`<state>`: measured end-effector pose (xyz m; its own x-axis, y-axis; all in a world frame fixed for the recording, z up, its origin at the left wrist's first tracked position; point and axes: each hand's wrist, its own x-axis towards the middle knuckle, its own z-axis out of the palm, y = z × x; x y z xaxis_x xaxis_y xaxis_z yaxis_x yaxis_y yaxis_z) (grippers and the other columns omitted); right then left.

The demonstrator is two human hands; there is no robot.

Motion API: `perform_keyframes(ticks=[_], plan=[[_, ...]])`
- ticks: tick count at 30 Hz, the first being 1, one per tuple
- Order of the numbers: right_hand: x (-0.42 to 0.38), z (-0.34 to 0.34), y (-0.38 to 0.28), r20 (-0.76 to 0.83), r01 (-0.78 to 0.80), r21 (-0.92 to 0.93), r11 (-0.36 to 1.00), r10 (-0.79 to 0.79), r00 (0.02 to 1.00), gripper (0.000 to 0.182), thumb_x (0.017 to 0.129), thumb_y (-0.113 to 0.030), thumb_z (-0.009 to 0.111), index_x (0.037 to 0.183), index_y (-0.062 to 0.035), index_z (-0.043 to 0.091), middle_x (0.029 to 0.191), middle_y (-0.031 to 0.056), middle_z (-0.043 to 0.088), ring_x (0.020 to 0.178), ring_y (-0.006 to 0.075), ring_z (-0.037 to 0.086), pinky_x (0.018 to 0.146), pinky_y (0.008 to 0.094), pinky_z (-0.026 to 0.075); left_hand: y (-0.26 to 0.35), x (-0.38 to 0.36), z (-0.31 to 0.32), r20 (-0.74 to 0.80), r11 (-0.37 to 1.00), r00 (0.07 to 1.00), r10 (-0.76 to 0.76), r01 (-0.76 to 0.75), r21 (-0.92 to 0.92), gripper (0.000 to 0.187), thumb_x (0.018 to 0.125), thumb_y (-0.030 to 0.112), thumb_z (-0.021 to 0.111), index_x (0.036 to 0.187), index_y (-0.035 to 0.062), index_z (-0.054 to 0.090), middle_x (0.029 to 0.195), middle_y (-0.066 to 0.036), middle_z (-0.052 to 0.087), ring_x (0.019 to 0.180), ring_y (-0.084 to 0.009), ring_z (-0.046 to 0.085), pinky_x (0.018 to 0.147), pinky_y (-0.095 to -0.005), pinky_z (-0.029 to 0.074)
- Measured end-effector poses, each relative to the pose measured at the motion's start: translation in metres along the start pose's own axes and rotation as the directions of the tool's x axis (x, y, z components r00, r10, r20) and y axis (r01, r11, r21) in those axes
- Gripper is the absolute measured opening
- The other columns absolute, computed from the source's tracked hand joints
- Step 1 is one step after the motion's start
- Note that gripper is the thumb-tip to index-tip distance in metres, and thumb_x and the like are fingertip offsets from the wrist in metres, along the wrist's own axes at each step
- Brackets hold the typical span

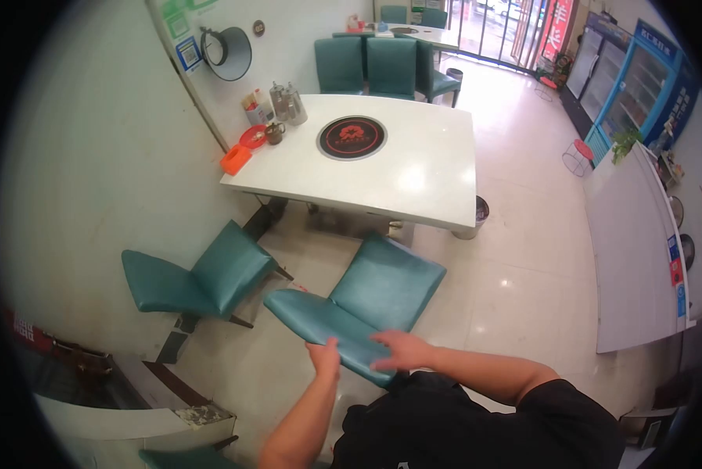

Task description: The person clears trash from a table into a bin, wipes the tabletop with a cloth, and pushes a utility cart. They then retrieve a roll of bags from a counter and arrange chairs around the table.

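A green padded chair (390, 281) stands right in front of me, turned at an angle, its seat toward the white table (437, 180). My left hand (325, 359) is closed at the rear edge of its backrest, with the thumb upward and the other fingers partly hidden. Over the right part of the same backrest, my right hand (402, 349) reaches in from the side, open, with fingers spread and fingertips at the green cover. To the left, a second green chair (237, 270) stands askew near the wall.
On the table are a round black burner cover (351, 137), metal bottles (288, 103), a red dish (253, 137) and an orange box (236, 159). A bin (476, 217) stands by its right corner. A white counter (632, 258) runs along the right; glass-door fridges (632, 82) stand beyond.
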<state>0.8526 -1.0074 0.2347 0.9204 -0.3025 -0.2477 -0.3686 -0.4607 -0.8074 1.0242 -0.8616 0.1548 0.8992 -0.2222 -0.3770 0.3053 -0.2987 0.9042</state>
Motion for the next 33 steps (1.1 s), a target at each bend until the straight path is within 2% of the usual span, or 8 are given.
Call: perform_keyframes(ticks=[1,7,15,18,22,26,30,33], plan=[[-0.004,0.003,-0.007,0.014,0.128,-0.254,0.959,-0.129,0.992,0.067,0.083,-0.036,0.075,0.138,-0.0074,0.050,0.120,0.0169,0.062,0.110,0.0305,0.061,0.090,0.0440,0.050,-0.001,-0.009,0.018,0.009,1.000,1.000,-0.001,0.001,-0.001,0.060,0.079,0.005,0.066,0.133,-0.0003,0.040,0.123,-0.018,0.057,0.111,-0.0288,0.059,0.100,-0.0355,0.044],[-0.004,-0.014,0.018,0.060,-0.005,-0.451,0.892,0.036,0.998,0.082,0.074,-0.028,0.077,0.147,-0.0171,0.040,0.128,0.0129,0.057,0.114,0.0344,0.057,0.096,0.0456,0.048,-0.011,-0.025,0.078,0.094,0.993,0.989,-0.112,0.115,-0.027,0.058,0.087,0.019,0.070,0.131,-0.0007,0.036,0.124,-0.021,0.055,0.109,-0.0315,0.060,0.081,-0.0437,0.056],[-0.022,-0.079,0.068,0.084,0.100,-0.462,0.881,-0.068,0.994,0.083,0.070,-0.021,0.078,0.145,-0.0145,0.044,0.133,0.0081,0.058,0.114,0.0339,0.056,0.096,0.0438,0.047,0.032,-0.017,0.068,0.667,0.893,0.603,-0.438,0.379,0.243,0.059,0.095,0.034,0.064,0.135,-0.0042,0.044,0.126,-0.019,0.058,0.098,-0.0325,0.069,0.076,-0.0389,0.058],[-0.033,-0.075,0.062,0.020,0.004,-0.522,0.853,0.007,1.000,0.080,0.071,-0.021,0.078,0.144,-0.0150,0.044,0.131,0.0104,0.058,0.116,0.0353,0.055,0.098,0.0441,0.047,0.005,0.001,0.029,0.752,0.911,0.515,-0.412,0.210,0.355,0.049,0.096,0.030,0.062,0.130,-0.0045,0.052,0.120,-0.018,0.063,0.097,-0.0296,0.070,0.077,-0.0372,0.058],[-0.007,-0.041,0.028,-0.102,-0.267,-0.519,0.812,0.252,0.962,0.070,0.073,-0.022,0.076,0.135,-0.0078,0.048,0.123,0.0178,0.057,0.115,0.0340,0.056,0.096,0.0446,0.045,-0.011,0.053,-0.064,0.547,0.885,0.701,-0.458,0.301,0.355,0.035,0.096,0.025,0.061,0.121,0.0000,0.061,0.107,-0.013,0.068,0.087,-0.0222,0.070,0.072,-0.0335,0.057],[0.048,-0.006,-0.014,-0.225,-0.184,-0.501,0.846,0.079,0.971,0.074,0.072,-0.024,0.079,0.136,-0.0048,0.046,0.126,0.0188,0.057,0.118,0.0381,0.054,0.100,0.0461,0.044,-0.033,0.171,-0.205,0.150,0.901,0.901,-0.406,0.368,0.228,0.033,0.096,0.023,0.057,0.121,0.0010,0.059,0.101,-0.011,0.066,0.079,-0.0227,0.068,0.064,-0.0340,0.054],[0.118,0.017,-0.039,-0.215,-0.313,-0.440,0.841,0.240,0.947,0.071,0.070,-0.025,0.080,0.132,-0.0072,0.050,0.127,0.0182,0.057,0.117,0.0378,0.055,0.099,0.0457,0.044,-0.056,0.347,-0.379,-0.370,0.930,0.863,-0.345,0.262,-0.256,0.049,0.099,0.037,0.053,0.133,0.0012,0.051,0.115,-0.016,0.065,0.096,-0.0331,0.065,0.075,-0.0474,0.054],[0.153,0.033,-0.055,-0.297,-0.357,-0.438,0.825,0.241,0.924,0.069,0.067,-0.026,0.082,0.128,-0.0084,0.053,0.125,0.0167,0.059,0.117,0.0369,0.055,0.098,0.0453,0.045,0.017,0.435,-0.503,-0.539,0.935,0.837,-0.096,0.262,0.239,0.053,0.095,0.033,0.059,0.133,-0.0040,0.053,0.135,-0.018,0.053,0.116,-0.0285,0.057,0.091,-0.0456,0.050]])
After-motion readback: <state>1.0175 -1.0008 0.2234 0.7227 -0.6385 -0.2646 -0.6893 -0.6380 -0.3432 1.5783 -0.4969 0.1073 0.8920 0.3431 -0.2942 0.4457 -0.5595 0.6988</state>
